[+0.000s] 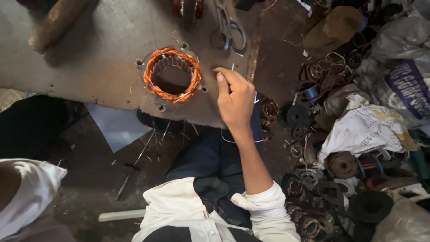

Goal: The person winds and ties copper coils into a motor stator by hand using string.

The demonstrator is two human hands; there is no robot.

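The right hand is out over the desk, fingers drawn together, thumb pressed against the fingertips in a tight pinch on something thin. A short pale sliver pokes up just past the fingertips, too small to tell what it is. A thin white wire loops around near the wrist. The forearm runs back near and to the right, into a rolled cream sleeve.

Just left of that hand sits the motor ring, a metal ring wound with bright copper wire, lying flat on the grey slab of the desk. Hand and ring are near each other but apart. The ring's toothed inner edge shows at the far side, and small mounting tabs stick out around its rim.

Further away, a pair of scissors lies on the desk, handles towards the hand. The left hand is out of view, so its grip cannot be told.

Near the desk edge, a white sheet lies on the dark floor with thin metal slivers scattered by it, and a pale stick rests nearer still. Dark trousers fill the middle near ground.

Off to the right is a heap of small motor parts and coils, along with crumpled white bags.
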